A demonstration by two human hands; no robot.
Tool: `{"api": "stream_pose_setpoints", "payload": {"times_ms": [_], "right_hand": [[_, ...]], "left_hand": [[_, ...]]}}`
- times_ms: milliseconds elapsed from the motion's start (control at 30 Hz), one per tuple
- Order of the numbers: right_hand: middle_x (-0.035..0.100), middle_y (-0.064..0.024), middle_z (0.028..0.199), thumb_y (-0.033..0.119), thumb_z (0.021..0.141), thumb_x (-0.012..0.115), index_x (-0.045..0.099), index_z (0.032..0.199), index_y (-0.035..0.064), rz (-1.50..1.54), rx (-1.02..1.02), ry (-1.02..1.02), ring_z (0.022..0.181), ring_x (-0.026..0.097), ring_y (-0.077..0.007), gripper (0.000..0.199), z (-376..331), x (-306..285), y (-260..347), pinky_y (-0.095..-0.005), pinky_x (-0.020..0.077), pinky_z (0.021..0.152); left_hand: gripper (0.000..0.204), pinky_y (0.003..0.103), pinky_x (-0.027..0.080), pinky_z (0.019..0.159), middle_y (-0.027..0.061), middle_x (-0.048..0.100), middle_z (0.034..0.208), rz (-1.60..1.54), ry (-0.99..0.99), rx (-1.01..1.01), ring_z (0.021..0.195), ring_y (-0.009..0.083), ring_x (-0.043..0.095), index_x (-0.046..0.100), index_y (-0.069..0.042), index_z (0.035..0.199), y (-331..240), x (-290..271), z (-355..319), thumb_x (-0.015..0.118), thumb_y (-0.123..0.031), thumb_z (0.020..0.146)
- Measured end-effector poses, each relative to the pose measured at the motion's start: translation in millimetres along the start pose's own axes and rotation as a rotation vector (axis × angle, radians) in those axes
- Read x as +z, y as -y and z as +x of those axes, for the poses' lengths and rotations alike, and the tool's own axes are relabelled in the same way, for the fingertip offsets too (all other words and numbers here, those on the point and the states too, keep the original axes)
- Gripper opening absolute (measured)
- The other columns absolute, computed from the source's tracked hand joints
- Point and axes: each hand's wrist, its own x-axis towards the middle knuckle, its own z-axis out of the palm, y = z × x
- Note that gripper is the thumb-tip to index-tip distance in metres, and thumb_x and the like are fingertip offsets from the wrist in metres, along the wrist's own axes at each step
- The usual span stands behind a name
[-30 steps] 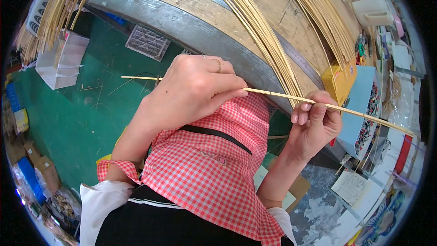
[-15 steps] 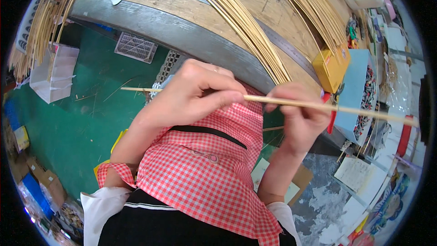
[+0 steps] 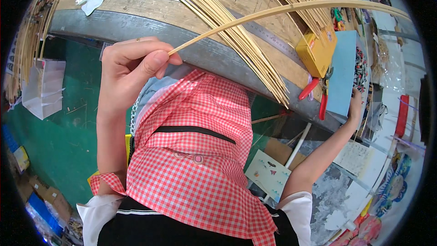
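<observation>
My left hand [image 3: 136, 66] pinches the end of a long, thin bamboo strip [image 3: 255, 16] between thumb and fingers. From there the strip bows up and to the right, crossing above the table. At the far right my right hand [image 3: 356, 102] is at the near end of a light blue box [image 3: 341, 73]. Many small red, black and white pieces [image 3: 361, 68] fill this box. The fingertips of that hand are among them or behind the rim, so its grip is hidden.
A bundle of bamboo strips [image 3: 236, 48] overhangs the table edge [image 3: 136, 27]. Red-handled pliers [image 3: 323, 98] lie beside a yellow box [image 3: 316, 52]. A second bundle of strips [image 3: 291, 2] and a metal ruler [image 3: 268, 36] lie behind. A white bin [image 3: 43, 91] stands left.
My right hand has let go of the bamboo strip and moved right to the blue box. My left hand has shifted left and up, now holding the strip by its end.
</observation>
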Motion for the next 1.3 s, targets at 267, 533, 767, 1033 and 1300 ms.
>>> {"api": "stream_pose_setpoints", "payload": {"times_ms": [267, 533, 767, 1033, 1300], "right_hand": [[0.068, -0.0192, 0.093, 0.014, 0.081, 0.06, 0.067, 0.101, 0.0002, -0.328, -0.128, -0.274, 0.085, 0.065, -0.0336, 0.025, 0.0, -3.3, 13.2, -0.0403, 0.0484, 0.077], [0.068, -0.0139, 0.083, 0.017, 0.089, 0.057, 0.066, 0.099, -0.0006, -0.044, -0.015, -0.813, 0.077, 0.066, -0.0238, 0.023, -41.0, -19.1, 72.4, -0.0366, 0.0501, 0.066], [0.06, -0.0136, 0.106, 0.011, 0.097, 0.048, 0.061, 0.109, -0.0054, 1.157, -0.262, -0.228, 0.082, 0.061, -0.0126, 0.024, -150.0, 5.5, 240.4, -0.0215, 0.0497, 0.064], [0.064, -0.0122, 0.093, -0.01, 0.083, 0.059, 0.063, 0.101, -0.0105, 1.278, -0.462, 0.421, 0.066, 0.062, -0.0131, 0.019, -233.1, 71.6, 359.9, -0.0202, 0.0513, 0.057], [0.064, -0.0148, 0.084, -0.009, 0.085, 0.059, 0.062, 0.102, -0.0129, 1.437, -0.389, 0.331, 0.057, 0.06, -0.012, 0.018, -240.5, 88.9, 364.2, -0.0216, 0.0503, 0.051]], "left_hand": [[0.017, 0.02, 0.033, 0.05, 0.0037, 0.058, 0.068, -0.017, 0.056, -0.037, 0.059, 0.0064, 0.048, 0.069, 0.006, 0.085, -5.5, 4.0, -1.1, 0.06, -0.008, 0.088], [0.014, 0.02, 0.037, 0.051, 0.004, 0.061, 0.07, -0.009, 0.003, -0.032, 0.06, 0.007, 0.05, 0.069, 0.005, 0.085, -5.8, 0.7, -2.9, 0.059, -0.005, 0.087], [0.011, 0.022, 0.035, 0.047, 0.0066, 0.063, 0.07, 0.063, 0.023, 0.033, 0.055, 0.0078, 0.05, 0.068, 0.005, 0.085, 2.8, 8.7, -1.6, 0.061, -0.004, 0.085], [0.008, 0.026, 0.04, 0.049, 0.0092, 0.062, 0.066, 0.187, 0.014, 0.194, 0.055, 0.0139, 0.055, 0.068, 0.002, 0.085, -4.1, 16.4, -0.5, 0.064, -0.004, 0.081], [0.008, 0.029, 0.043, 0.051, 0.0101, 0.061, 0.067, 0.235, -0.027, 0.253, 0.057, 0.02, 0.059, 0.067, 0.002, 0.085, -4.3, 23.8, -3.4, 0.066, -0.003, 0.078]]}}
